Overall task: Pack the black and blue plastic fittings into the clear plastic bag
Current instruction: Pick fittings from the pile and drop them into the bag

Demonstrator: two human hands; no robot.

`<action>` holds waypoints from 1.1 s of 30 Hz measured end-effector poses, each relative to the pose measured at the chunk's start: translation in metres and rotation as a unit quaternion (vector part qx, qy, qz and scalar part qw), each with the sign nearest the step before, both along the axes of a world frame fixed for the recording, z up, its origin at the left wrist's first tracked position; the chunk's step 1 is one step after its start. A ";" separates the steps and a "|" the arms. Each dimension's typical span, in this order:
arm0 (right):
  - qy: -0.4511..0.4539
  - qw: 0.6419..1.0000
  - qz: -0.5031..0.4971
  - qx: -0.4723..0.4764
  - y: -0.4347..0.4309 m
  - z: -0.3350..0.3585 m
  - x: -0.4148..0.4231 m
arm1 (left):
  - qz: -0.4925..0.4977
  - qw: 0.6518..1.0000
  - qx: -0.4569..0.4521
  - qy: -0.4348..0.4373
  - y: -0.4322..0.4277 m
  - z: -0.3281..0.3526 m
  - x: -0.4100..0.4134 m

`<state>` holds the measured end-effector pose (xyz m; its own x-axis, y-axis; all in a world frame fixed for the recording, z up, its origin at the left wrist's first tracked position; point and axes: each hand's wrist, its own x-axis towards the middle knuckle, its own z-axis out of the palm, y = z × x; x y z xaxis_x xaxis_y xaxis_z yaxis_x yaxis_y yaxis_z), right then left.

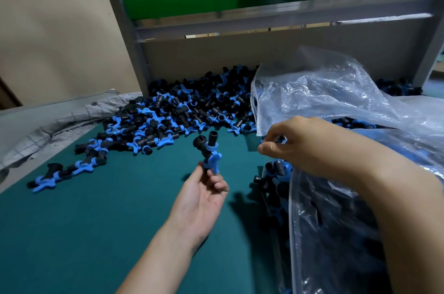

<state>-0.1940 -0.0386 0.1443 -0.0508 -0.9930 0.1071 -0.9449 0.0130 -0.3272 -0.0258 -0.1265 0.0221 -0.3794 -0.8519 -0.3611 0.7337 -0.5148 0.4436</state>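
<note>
Pinching one fitting point(208, 152) upright with the left hand point(201, 197), palm up, in the middle of the frame. Gripping the edge of the bag point(336, 92) with the right hand point(295, 142), fingers curled, just right of middle. Hands near each other, not touching. More fittings inside the bag at lower right. Big pile point(182, 111) of fittings on the green table point(96, 221), upper middle. Gray cloth point(60, 116) at left.
</note>
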 end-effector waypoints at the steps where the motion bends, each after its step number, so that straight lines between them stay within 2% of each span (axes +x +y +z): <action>1: 0.000 1.000 -0.001 0.000 0.000 0.000 0.001 | -0.001 1.000 0.002 0.005 0.000 0.000 0.001; 6: 0.007 1.000 -0.006 0.004 -0.001 0.000 0.002 | -0.019 0.999 -0.024 0.010 -0.002 0.000 0.003; 10: 0.003 1.000 -0.006 0.006 0.000 0.001 0.001 | 0.023 0.990 -0.113 -0.083 0.002 0.001 0.001; 14: 0.001 1.000 -0.004 0.005 0.000 0.001 0.001 | 0.069 0.929 -0.304 -0.202 0.009 0.009 0.007; 16: -0.001 1.000 -0.003 0.004 0.000 0.001 0.001 | 0.071 0.914 -0.341 -0.210 0.013 0.012 0.009; 22: -0.002 1.000 -0.004 0.003 0.000 0.001 0.001 | 0.080 0.899 -0.363 -0.232 0.018 0.015 0.008; 27: -0.005 1.000 -0.002 0.001 0.000 0.001 -0.001 | 0.079 0.901 -0.358 -0.231 0.016 0.015 0.011; 33: 0.008 0.999 0.008 -0.043 -0.002 0.003 0.009 | 0.015 0.908 -0.368 -0.200 0.025 0.020 0.012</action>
